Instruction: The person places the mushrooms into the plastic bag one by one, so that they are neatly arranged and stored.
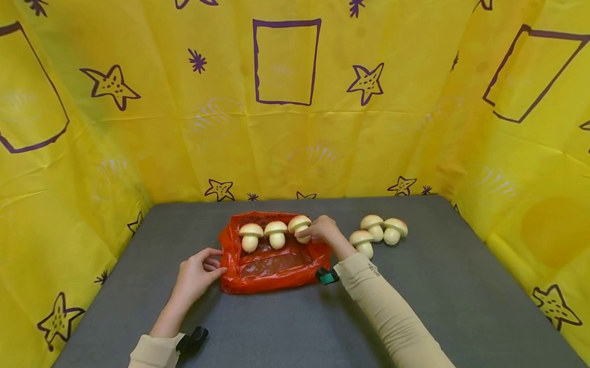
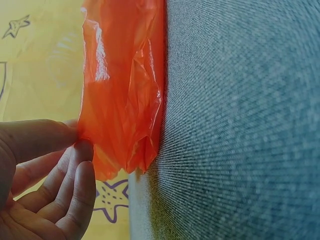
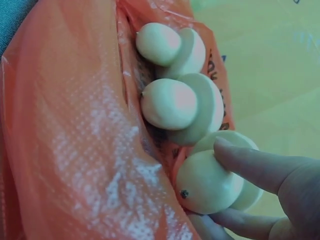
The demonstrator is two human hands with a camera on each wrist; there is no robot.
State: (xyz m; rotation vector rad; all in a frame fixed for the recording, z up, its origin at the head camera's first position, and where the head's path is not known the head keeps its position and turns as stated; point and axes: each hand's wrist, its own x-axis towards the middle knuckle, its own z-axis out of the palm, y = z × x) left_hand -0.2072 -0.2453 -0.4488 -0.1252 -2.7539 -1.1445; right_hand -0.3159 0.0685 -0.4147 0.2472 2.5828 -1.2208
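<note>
A red plastic bag [image 1: 274,282] lies on the dark table with its mouth spread open. Two toy mushrooms, one at the left [image 1: 250,238] and one in the middle [image 1: 276,235], rest in a row along its far side. My right hand [image 1: 324,231] grips a third mushroom [image 3: 210,182] by its stem at the right end of that row, thumb on top in the right wrist view. At the bag's left edge, my left hand [image 1: 196,273] pinches the plastic between thumb and fingertips, as the left wrist view [image 2: 55,175] of that hand confirms.
Three more toy mushrooms [image 1: 393,232] lie grouped on the table to the right of the bag, beside my right forearm. A yellow patterned cloth [image 1: 293,151] hangs round the back and sides of the grey table [image 1: 282,338].
</note>
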